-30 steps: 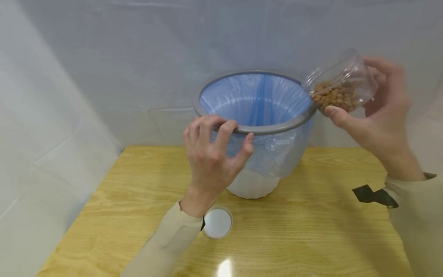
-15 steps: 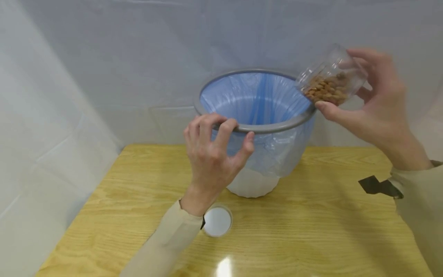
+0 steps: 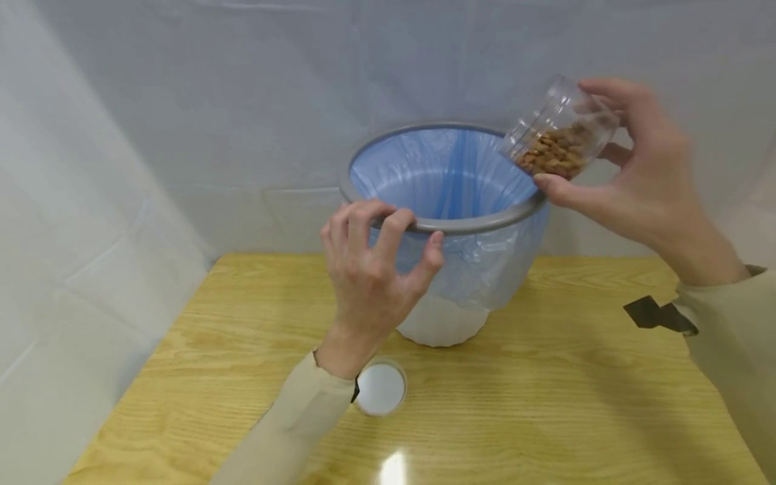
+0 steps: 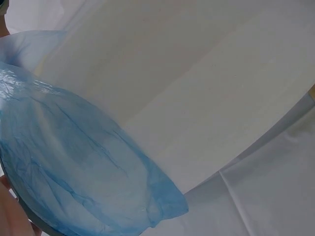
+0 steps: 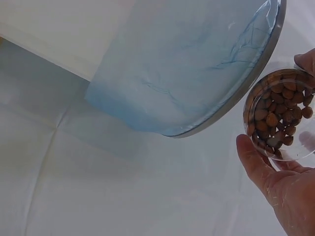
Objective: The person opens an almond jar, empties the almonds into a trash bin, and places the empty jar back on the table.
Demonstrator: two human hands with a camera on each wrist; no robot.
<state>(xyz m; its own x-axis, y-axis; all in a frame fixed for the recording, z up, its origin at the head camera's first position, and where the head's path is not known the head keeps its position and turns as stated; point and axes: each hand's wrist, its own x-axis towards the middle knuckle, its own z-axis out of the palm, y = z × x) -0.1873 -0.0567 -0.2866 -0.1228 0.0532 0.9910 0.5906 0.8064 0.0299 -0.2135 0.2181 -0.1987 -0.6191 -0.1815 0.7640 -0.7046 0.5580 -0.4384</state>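
Note:
A white waste bin [image 3: 442,325] lined with a blue plastic bag [image 3: 497,256] stands on the table. My left hand [image 3: 372,269] grips the front of its grey rim [image 3: 479,225], fingers hooked over the top and thumb outside. In my right hand [image 3: 655,182] is a clear plastic jar [image 3: 560,108], held between thumb and fingers. The jar tilts with its open mouth toward the bin, over the right side of the rim. Brown nuts [image 3: 554,151] lie along its lower side; the right wrist view shows these nuts [image 5: 278,110] through the jar's base.
A round white lid [image 3: 380,389] lies on the wooden table [image 3: 545,404], close to my left wrist. Pale sheeting [image 3: 242,121] hangs behind and to the left of the table. The left wrist view is mostly filled by the bin's white wall [image 4: 187,98].
My right hand has moved left with the jar, bringing the jar's mouth farther over the bin's opening. The left hand has stayed on the rim.

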